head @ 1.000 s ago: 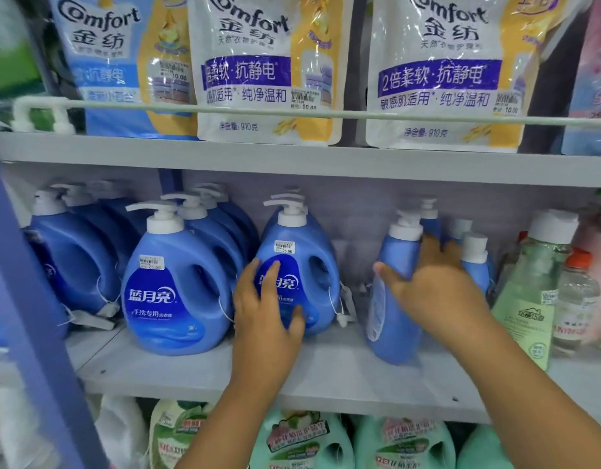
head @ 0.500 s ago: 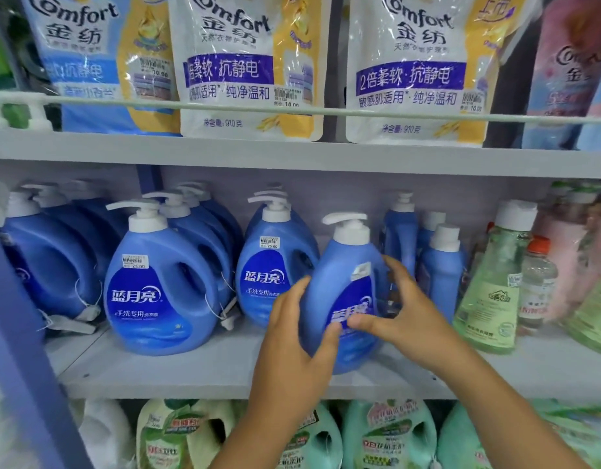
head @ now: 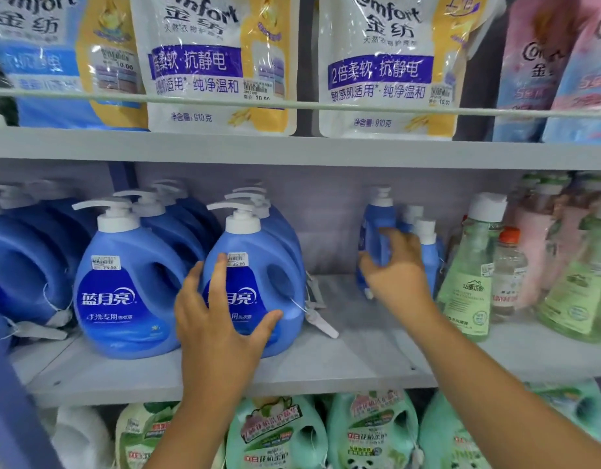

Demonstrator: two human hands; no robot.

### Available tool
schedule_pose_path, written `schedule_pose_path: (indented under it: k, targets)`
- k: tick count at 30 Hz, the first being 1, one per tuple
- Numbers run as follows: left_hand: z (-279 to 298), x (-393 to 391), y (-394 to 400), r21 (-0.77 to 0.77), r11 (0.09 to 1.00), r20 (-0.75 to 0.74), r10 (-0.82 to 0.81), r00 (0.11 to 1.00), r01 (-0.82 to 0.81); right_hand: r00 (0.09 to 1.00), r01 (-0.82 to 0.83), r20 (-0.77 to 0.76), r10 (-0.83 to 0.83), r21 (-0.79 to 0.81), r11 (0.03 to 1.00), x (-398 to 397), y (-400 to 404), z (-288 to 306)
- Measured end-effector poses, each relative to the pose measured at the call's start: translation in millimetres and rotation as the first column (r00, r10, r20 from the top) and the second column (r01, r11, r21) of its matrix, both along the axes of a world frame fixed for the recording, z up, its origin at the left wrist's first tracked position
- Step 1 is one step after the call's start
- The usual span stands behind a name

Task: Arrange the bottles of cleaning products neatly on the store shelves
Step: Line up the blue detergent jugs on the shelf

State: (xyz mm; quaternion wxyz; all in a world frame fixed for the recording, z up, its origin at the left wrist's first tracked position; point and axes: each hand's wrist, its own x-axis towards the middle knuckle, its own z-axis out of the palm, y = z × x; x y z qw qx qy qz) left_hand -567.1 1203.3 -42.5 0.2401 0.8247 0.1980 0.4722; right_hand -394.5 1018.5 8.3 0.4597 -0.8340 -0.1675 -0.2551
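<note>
On the middle shelf, my left hand now rests flat, fingers spread, on the front jug, newly lined beside its neighbour. My right hand has moved far right, curling round a slim bottle to straighten next.

The pump bottle both hands were turning half a second ago now stands at the front of the second blue row, label out. The left hand rests spread on its face. The right hand has gone right and grips a slim bottle.
</note>
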Motion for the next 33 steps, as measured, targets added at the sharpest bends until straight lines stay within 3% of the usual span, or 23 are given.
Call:
schedule_pose_path:
  k: [2,7,11,15,21,23,26,28,33]
  targets:
    - [-2,1,0,-0.011,1.000,0.017,-0.007,1.000,0.008,0.994,0.098,-0.044,-0.103,-0.089,0.991,35,-1,17]
    - [-6,-1,-2,-0.028,1.000,0.050,-0.007,0.999,0.009,0.951,0.127,-0.209,-0.228,-0.408,0.904,69,26,35]
    - [-6,0,0,-0.027,1.000,0.044,0.001,0.999,0.000,0.954,0.172,-0.070,-0.291,-0.666,0.725,70,39,30]
    - [-8,1,0,-0.030,1.000,0.050,0.009,0.999,-0.008,0.971,0.118,-0.139,-0.196,-0.434,0.893,31,32,28]
    - [-7,-1,-2,-0.034,0.999,0.037,0.013,0.999,-0.012,0.962,-0.058,-0.263,-0.071,-0.451,0.890,-2,-4,30]
    - [-6,-1,-2,-0.038,0.999,0.037,0.006,0.999,-0.005,0.946,-0.168,-0.321,0.051,-0.350,0.921,-11,-22,29]
    - [-5,-1,-3,-0.032,0.999,0.040,0.011,0.999,-0.010,0.966,-0.215,-0.187,0.179,-0.197,0.957,-7,-45,16]
    - [-4,-1,-4,-0.031,0.999,0.040,0.019,0.999,-0.017,0.944,-0.281,-0.209,0.255,-0.107,0.954,-6,-55,15]
    - [-2,0,-3,-0.033,0.999,0.051,0.020,0.999,-0.018,0.901,-0.376,-0.272,0.338,-0.101,0.921,-8,-72,26]
